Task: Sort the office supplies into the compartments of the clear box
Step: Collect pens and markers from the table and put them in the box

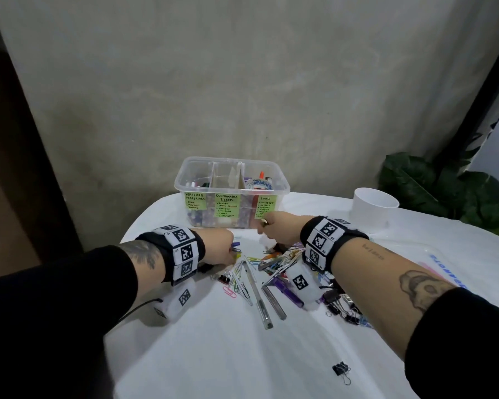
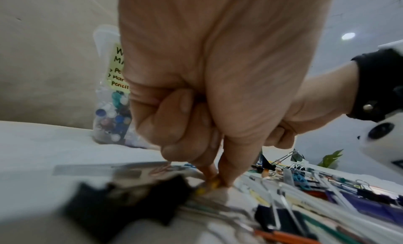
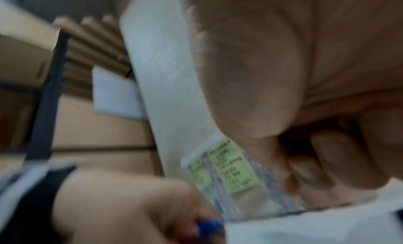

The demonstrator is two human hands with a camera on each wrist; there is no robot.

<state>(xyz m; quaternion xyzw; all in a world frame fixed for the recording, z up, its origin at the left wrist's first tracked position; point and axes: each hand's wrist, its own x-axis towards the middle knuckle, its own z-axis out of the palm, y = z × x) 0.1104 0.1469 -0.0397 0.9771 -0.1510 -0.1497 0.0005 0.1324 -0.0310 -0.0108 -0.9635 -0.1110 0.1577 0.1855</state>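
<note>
The clear box [image 1: 283,186] stands at the table's far side, with green labels reading Writing Materials, Consumable Items and Tools. A heap of paper clips, binder clips and pens [image 1: 271,269] lies in front of it. My left hand [image 1: 233,253] is down at the heap's left edge, thumb and forefinger pinching a yellow paper clip [image 2: 214,184], with blue clips [image 1: 236,244] bunched against the fingers. My right hand [image 1: 263,226] hovers just before the box's Tools label, fingers [image 3: 327,161] curled round a small dark and gold piece [image 1: 264,222]. That view is blurred.
A white cup [image 1: 375,208] stands to the right of the box, with a green plant [image 1: 444,191] behind it. One black binder clip [image 1: 341,370] lies alone near the front. A clear printed sleeve [image 1: 432,263] lies under my right forearm. A white cloth covers the table.
</note>
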